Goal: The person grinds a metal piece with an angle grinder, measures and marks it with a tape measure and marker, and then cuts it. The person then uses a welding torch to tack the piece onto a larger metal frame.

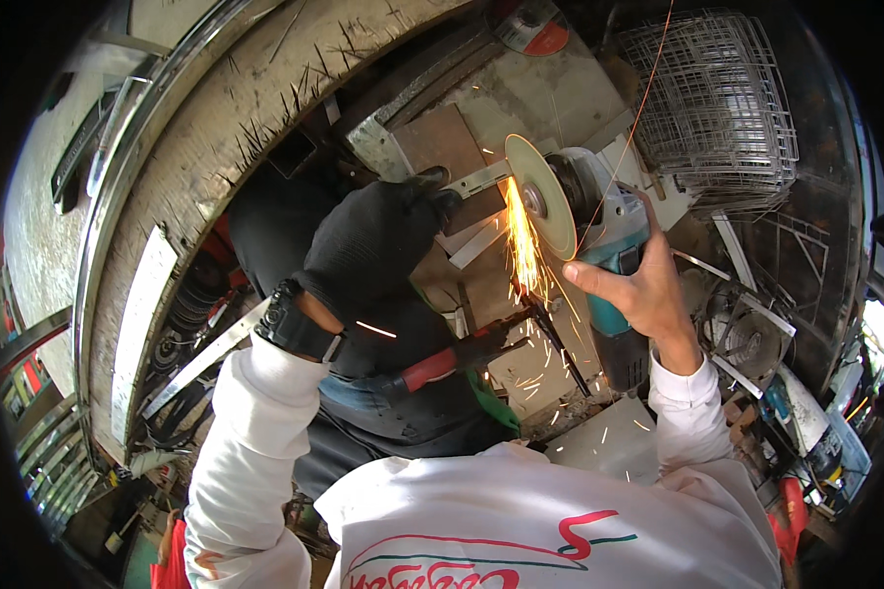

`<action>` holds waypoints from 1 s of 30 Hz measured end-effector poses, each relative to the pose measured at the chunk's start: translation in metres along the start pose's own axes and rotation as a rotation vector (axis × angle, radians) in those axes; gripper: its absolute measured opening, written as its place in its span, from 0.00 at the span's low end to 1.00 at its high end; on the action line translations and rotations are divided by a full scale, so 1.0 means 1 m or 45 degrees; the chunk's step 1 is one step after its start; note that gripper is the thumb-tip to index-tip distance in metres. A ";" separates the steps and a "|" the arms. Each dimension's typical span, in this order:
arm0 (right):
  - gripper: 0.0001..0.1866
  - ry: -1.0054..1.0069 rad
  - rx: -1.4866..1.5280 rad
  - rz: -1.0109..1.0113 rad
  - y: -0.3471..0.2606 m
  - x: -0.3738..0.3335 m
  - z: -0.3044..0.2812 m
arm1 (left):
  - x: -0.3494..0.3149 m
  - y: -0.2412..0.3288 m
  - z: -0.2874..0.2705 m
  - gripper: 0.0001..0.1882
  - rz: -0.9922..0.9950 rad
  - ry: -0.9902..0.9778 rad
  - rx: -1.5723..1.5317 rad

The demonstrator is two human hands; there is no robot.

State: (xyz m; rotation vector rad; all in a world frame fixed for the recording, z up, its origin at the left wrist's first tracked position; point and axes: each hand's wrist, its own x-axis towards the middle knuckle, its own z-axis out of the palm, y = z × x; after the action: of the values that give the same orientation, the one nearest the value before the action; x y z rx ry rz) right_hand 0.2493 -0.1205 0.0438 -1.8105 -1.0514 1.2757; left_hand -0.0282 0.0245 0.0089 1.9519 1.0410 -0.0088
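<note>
My left hand [378,231], in a black glove, is closed around one end of a short flat metal bar [483,181]. The bar's other end touches the thin cutting disc [540,201] of a teal angle grinder [614,250]. My bare right hand [643,290] grips the grinder's body, thumb toward the disc. Orange sparks [523,240] stream down from where disc and bar meet. Below them lies a dark rod-like tool [557,344]. A red and black handle [430,370] shows by my legs; what it belongs to is unclear.
A stack of wire mesh [712,113] stands at the far right. Flat plates [535,93] lie under and beyond the grinder. A curved wooden edge [201,177] with metal trim runs along the left. Metal strips [142,324] lean there. A thin orange wire [638,118] crosses near the grinder.
</note>
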 end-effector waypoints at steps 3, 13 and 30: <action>0.47 0.016 -0.023 0.002 -0.002 0.003 -0.001 | -0.001 0.015 -0.002 0.18 -0.150 0.025 -0.102; 0.50 0.036 -0.074 -0.021 0.018 0.004 0.002 | 0.003 0.007 -0.001 0.21 -0.150 -0.039 -0.055; 0.48 0.062 -0.157 -0.054 0.026 -0.005 0.000 | -0.002 0.013 -0.008 0.21 -0.123 -0.057 -0.198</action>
State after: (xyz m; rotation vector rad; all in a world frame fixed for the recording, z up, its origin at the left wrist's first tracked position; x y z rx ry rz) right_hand 0.2543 -0.1369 0.0230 -1.8902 -1.1577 1.1586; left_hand -0.0240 0.0259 0.0237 1.7531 1.0735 -0.0249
